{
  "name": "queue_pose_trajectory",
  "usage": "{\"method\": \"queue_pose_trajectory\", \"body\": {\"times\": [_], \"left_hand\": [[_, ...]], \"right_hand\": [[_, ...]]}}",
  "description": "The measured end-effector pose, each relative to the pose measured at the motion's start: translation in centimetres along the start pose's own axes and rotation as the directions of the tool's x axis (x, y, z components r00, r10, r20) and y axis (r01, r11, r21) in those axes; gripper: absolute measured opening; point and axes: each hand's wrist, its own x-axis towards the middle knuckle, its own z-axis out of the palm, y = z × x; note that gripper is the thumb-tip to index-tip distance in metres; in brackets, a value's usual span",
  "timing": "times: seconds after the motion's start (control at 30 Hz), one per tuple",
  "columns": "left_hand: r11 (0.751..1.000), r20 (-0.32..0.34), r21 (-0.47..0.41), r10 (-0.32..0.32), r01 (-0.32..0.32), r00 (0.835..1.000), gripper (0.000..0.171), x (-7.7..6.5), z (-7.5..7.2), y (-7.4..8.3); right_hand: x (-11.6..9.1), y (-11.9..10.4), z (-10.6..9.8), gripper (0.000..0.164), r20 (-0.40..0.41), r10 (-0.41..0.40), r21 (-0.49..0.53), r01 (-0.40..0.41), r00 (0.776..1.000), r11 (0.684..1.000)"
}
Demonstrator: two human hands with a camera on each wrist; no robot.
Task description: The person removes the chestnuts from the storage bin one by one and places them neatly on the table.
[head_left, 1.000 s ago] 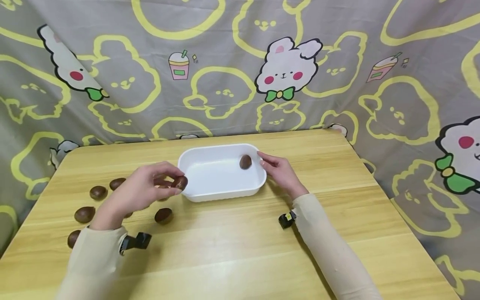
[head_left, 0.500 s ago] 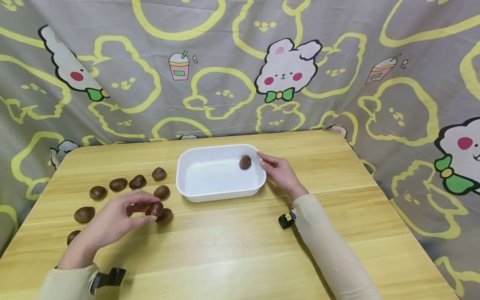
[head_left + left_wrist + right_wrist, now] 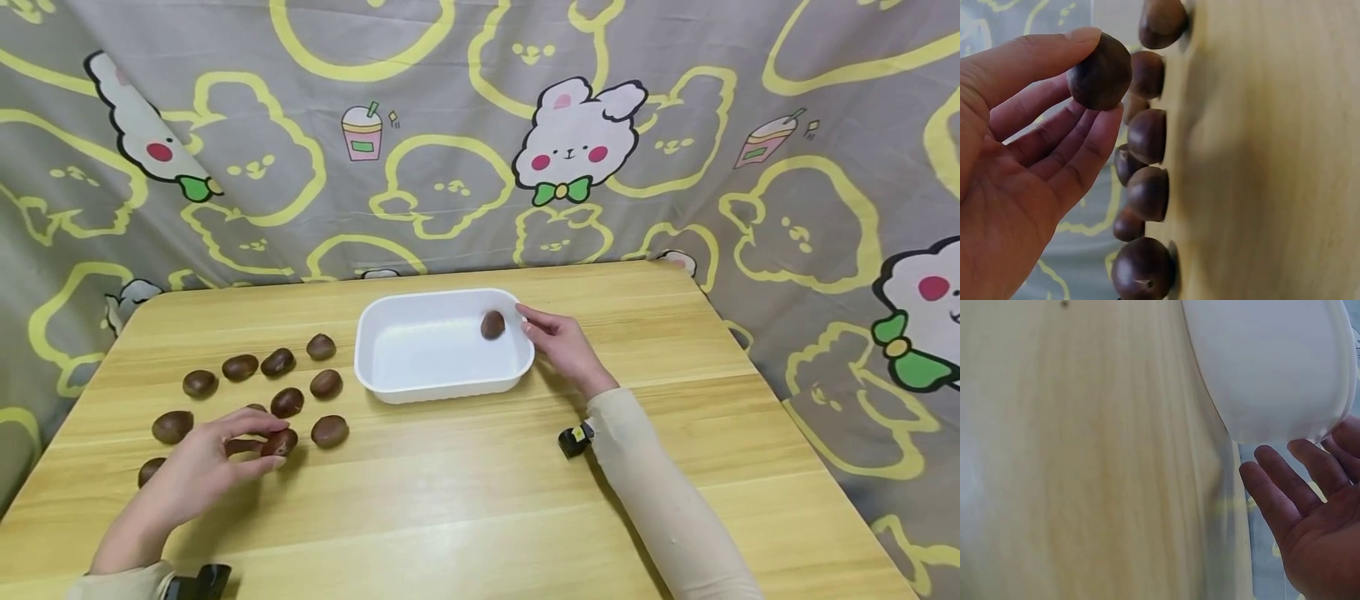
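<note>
In the head view, my left hand (image 3: 202,467) is at the left of the table among several brown chestnuts. It pinches a chestnut (image 3: 1100,72) between thumb and fingertips, raised above the tabletop in the left wrist view. Close beyond the held one lies another chestnut (image 3: 287,402). A white rectangular tray (image 3: 438,387) stands at mid table with a single chestnut (image 3: 492,325) at its right end. My right hand (image 3: 562,346) touches the tray's right end with extended fingertips; in the right wrist view its fingers (image 3: 1275,497) are spread and do not wrap round the wall.
More chestnuts are scattered left of the tray, including one (image 3: 330,431) toward the front and one (image 3: 321,347) near the tray's left end. The wooden table (image 3: 480,508) backs onto a grey patterned curtain (image 3: 450,225). Each sleeve carries a black wrist camera (image 3: 575,439).
My left hand has moved from the tray's left rim down and leftward, still pinching its chestnut, uncovering chestnuts behind it. The right hand and the tray have stayed about where they were.
</note>
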Motion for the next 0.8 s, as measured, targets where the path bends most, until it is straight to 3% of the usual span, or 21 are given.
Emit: {"method": "queue_pose_trajectory", "body": {"times": [0.23, 0.47, 0.8], "left_hand": [[1.0, 0.024, 0.009, 0.006, -0.006, 1.0, 0.031, 0.6, 0.8, -0.5], [0.998, 0.094, -0.005, -0.068, 0.069, 0.993, 0.032, 1.0, 1.2, -0.4], [0.99, 0.123, 0.064, -0.134, 0.127, 0.983, 0.034, 1.3, 1.5, -0.2]], "right_hand": [[0.0, 0.0, -0.1, 0.039, 0.007, -0.001, 0.004, 0.001, 1.0, 1.0], [0.0, 0.1, -0.1, 0.04, 0.018, 0.004, 0.019, -0.005, 1.0, 1.0], [0.1, 0.2, -0.2, 0.04, 0.026, 0.015, 0.039, -0.016, 1.0, 0.999]]}}
